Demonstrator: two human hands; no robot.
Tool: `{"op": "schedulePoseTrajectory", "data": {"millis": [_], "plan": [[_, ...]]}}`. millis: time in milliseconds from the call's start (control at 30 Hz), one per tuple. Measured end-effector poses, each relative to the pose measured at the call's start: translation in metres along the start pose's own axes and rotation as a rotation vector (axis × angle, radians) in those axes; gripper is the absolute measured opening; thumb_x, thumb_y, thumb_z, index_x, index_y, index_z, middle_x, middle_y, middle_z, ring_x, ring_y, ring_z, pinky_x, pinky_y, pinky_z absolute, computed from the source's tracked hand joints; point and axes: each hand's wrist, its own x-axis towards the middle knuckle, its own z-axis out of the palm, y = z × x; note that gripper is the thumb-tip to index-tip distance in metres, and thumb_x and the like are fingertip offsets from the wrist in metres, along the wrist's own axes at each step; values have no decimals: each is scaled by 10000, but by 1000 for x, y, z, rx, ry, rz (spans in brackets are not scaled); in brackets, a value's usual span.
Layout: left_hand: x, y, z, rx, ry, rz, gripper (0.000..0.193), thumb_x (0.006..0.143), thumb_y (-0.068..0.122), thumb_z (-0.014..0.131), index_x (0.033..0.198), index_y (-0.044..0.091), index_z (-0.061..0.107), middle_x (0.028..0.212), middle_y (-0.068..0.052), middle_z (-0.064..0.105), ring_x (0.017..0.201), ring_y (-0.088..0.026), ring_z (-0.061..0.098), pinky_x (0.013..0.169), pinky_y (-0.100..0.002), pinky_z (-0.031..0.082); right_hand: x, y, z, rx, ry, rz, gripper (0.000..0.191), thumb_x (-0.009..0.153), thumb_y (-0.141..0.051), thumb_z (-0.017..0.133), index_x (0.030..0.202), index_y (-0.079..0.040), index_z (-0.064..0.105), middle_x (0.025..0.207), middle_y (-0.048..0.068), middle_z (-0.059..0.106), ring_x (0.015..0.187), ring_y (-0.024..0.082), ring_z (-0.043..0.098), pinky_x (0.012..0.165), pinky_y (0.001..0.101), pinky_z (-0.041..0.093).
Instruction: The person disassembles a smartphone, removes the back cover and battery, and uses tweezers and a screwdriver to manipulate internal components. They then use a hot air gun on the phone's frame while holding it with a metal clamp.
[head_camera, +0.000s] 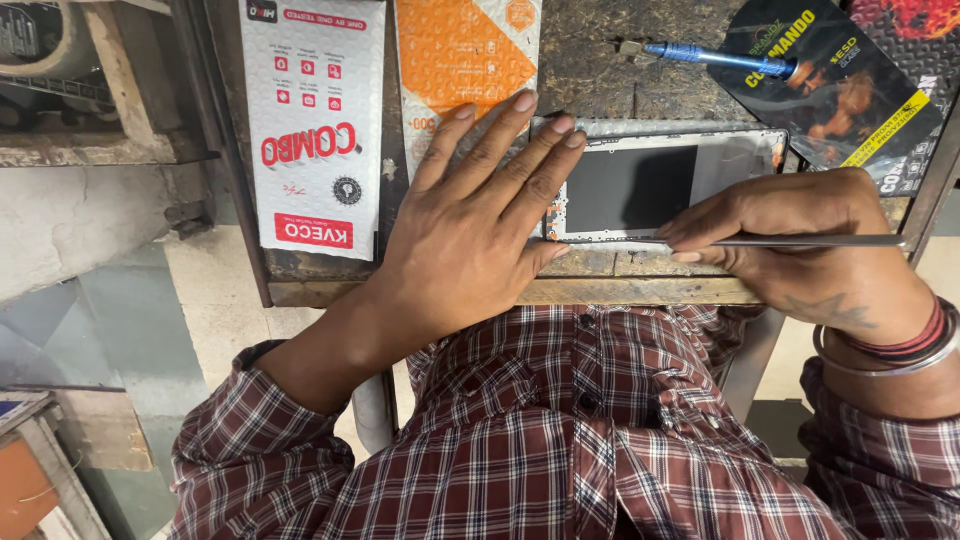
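The opened phone body (660, 185), a flat silver frame with a dark grey rectangle in its middle, lies near the front edge of the worn wooden workbench (600, 75). The left hand (470, 225) rests on the phone body's left end with the palm down and the fingers spread out flat, gripping nothing, the fingertips reaching over the frame's upper left corner. The right hand (800, 245) sits at the phone body's right end, curled closed around a thin metal tool (800, 241) that lies along the frame's near edge, its tip pointing left toward the left hand. Its wrist carries red thread and a metal bangle.

Left of the phone body, a long white padded pouch (315, 120) with red printed blocks lies on the bench, reaching the bench's front edge. Between that pouch and the phone body, partly under the left hand's fingers, lies an orange and white padded pouch (465, 60). Behind the phone body to the right lies a black flat package (850, 85) with yellow and orange artwork. A blue-handled screwdriver (715, 57) rests just behind the phone body, its handle end touching the black package.
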Motion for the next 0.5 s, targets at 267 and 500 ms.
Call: {"op": "schedulePoseTrajectory", "data": {"millis": [267, 500], "plan": [[1, 0, -2, -5, 13, 5, 835, 943, 401, 794, 1593, 28, 426, 1648, -105, 446, 1586, -289, 230, 1303, -549, 127, 7, 8, 8, -171, -6, -107, 230, 801, 82, 597, 972, 20, 737, 1053, 147, 785, 1044, 263, 796, 920, 356, 621], [0, -1, 1, -6, 17, 7, 823, 959, 397, 785, 1597, 21, 425, 1640, -112, 454, 1583, -294, 233, 1302, -549, 128, 2, 2, 2, -242, 19, -173, 76, 889, 29, 689, 942, -5, 732, 1015, 122, 782, 1017, 233, 802, 885, 330, 611]]}}
